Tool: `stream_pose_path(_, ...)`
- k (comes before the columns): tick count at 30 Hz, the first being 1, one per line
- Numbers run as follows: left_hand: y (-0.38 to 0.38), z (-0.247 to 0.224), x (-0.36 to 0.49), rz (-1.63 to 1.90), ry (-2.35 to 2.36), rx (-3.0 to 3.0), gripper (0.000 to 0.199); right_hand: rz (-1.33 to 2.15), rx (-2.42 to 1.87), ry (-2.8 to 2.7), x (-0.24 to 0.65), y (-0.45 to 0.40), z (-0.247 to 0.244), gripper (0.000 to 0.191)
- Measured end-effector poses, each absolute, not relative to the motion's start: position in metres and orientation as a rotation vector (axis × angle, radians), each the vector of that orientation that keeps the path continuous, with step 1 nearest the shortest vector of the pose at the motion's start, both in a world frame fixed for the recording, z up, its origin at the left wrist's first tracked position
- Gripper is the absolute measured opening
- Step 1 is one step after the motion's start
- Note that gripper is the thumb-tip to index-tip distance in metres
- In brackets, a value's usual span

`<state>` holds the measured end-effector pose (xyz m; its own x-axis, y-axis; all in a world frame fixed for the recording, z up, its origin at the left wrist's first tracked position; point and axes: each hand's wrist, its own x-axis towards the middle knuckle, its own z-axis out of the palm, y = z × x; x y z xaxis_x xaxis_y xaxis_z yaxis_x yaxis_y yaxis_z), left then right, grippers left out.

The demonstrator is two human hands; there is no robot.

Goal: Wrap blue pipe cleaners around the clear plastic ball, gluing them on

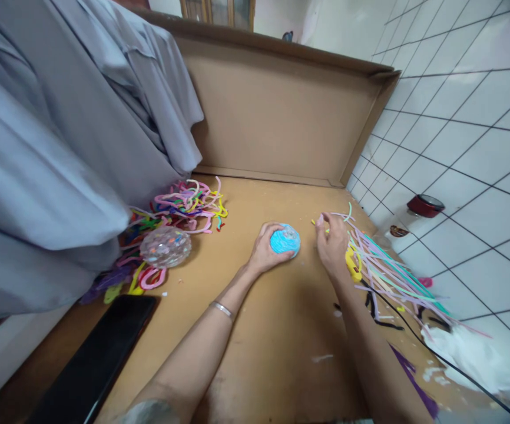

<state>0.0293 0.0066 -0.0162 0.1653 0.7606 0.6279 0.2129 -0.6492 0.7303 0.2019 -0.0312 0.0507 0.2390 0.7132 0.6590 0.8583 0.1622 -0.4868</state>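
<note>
Near the middle of the table, my left hand (264, 249) is wrapped round a small round object (285, 241) covered in light blue strands, with a clear patch at its top. My right hand (333, 238) is raised to the right of it, apart from it, its thumb and fingers pinched together. Whatever may be between those fingertips is too small to name. Beside the right wrist lies a yellow tool (354, 264) with a black cord. Long pastel pipe cleaners (387, 274) spread out on the right.
A clear faceted bowl (165, 247) and a tangled heap of colourful pipe cleaners (184, 203) are at the left. A black phone (100, 353) lies nearer. Grey cloth (60, 129) hangs at the left; a cardboard panel (277, 106) stands behind. A red-lidded jar (425, 205) is by the tiles.
</note>
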Motion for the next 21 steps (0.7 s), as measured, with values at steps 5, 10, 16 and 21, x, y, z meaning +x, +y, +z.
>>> stream_pose_path(5,0.006,-0.018,0.030,1.494,0.878,2.010,0.062,-0.123,-1.612,-1.356,0.231,-0.040,0.025,0.043)
stream_pose_path(10,0.004,-0.019,0.026,1.471,0.798,2.079,0.062,0.392,-1.299,-1.374,0.207,-0.021,0.026,0.044)
stream_pose_path(16,0.005,-0.025,0.023,1.493,0.791,2.092,0.064,1.216,-1.115,-0.855,0.174,0.014,0.027,0.029)
stream_pose_path(21,0.004,-0.025,0.023,1.487,0.784,2.080,0.064,1.383,-1.031,-0.854,0.171,0.021,0.014,0.016)
